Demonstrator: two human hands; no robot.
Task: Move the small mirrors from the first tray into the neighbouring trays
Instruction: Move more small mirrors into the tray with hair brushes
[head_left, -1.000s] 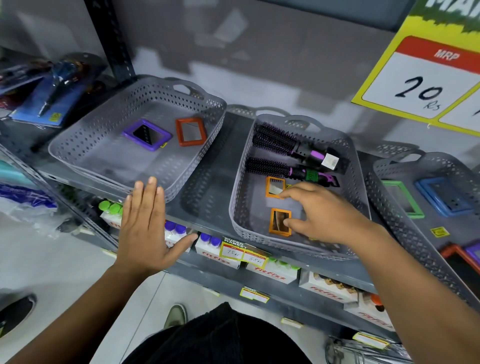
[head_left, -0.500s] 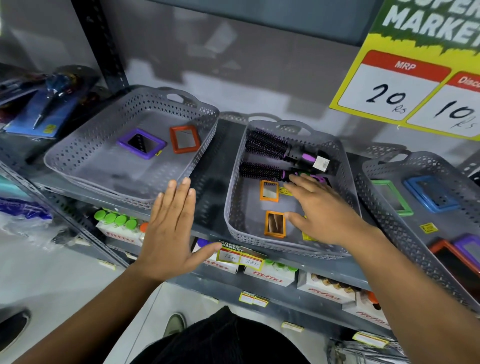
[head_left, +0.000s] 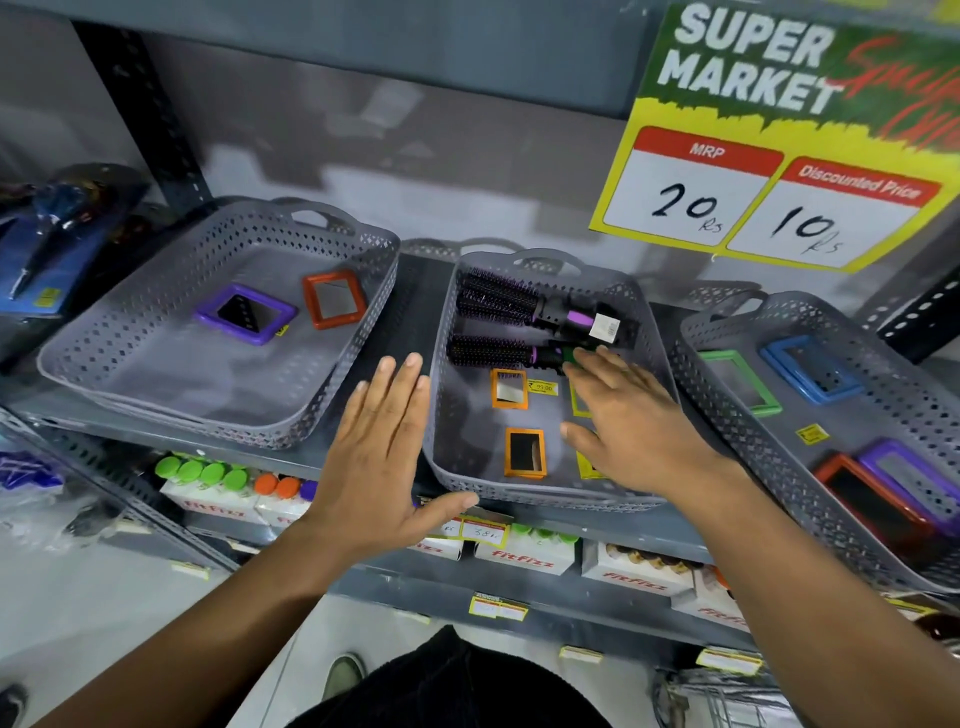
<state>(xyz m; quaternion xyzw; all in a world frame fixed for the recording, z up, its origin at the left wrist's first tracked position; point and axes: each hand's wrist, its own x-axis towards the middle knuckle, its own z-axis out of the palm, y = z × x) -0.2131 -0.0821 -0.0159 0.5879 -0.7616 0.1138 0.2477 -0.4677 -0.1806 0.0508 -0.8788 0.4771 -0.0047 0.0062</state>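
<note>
Three grey perforated trays stand on a shelf. The middle tray (head_left: 644, 312) holds two small orange-framed mirrors (head_left: 509, 388) (head_left: 524, 451) and two yellow-framed mirrors (head_left: 580, 405), partly hidden under my right hand (head_left: 631, 423). That hand hovers flat over them with fingers spread and holds nothing. My left hand (head_left: 382, 457) is open too, palm down, beside the middle tray's left front corner. The left tray (head_left: 156, 400) holds a purple mirror (head_left: 244, 313) and a red mirror (head_left: 333, 299). In the right tray (head_left: 696, 332) lie a green mirror (head_left: 740, 382), a blue mirror (head_left: 813, 368), a second red mirror (head_left: 872, 499) and another purple one.
Two round hair brushes (head_left: 506, 299) lie at the back of the middle tray. A yellow price sign (head_left: 779, 197) hangs above on the right. Boxes with coloured caps (head_left: 223, 483) fill the shelf below. Packaged goods (head_left: 47, 244) sit at the far left.
My left hand has moved right, from in front of the left tray to beside the middle tray. My right hand slid right and back, off the orange mirrors and over the yellow ones.
</note>
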